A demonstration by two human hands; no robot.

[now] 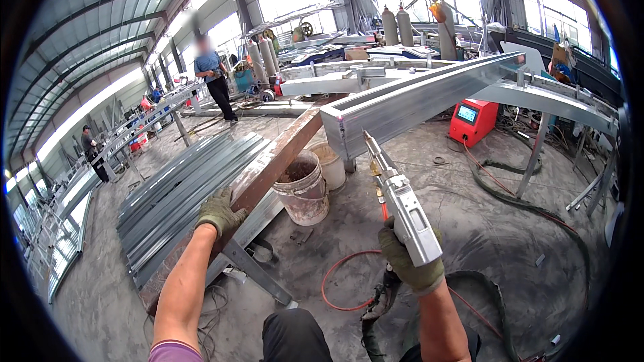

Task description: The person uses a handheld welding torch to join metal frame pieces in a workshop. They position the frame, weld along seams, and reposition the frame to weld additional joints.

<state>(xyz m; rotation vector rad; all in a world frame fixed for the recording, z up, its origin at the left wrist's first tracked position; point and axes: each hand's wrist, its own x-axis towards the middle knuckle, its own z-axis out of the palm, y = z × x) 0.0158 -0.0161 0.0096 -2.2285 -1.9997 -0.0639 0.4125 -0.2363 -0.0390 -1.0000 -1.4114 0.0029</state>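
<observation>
In my gloved right hand (410, 258) is a silver handheld laser welding gun (411, 218), its narrow nozzle angled up and away toward the near corner of a shiny metal frame (429, 104). A gap shows between the nozzle tip and that frame. A dark sleeved cable hangs below the grip; the trigger area is hidden. To the left, my gloved left hand (220, 213) grips the edge of a rusty brown steel beam (272, 164), which slants from lower left up to the frame's near end.
Two dirty buckets, a grey one (302, 191) and a paler one (329, 161), stand beyond the beam. Galvanized profiles (194, 181) lie stacked at left. A red machine (473, 123) sits under the frame, with hoses (496, 302) looped across the floor. A person (213, 74) stands farther back.
</observation>
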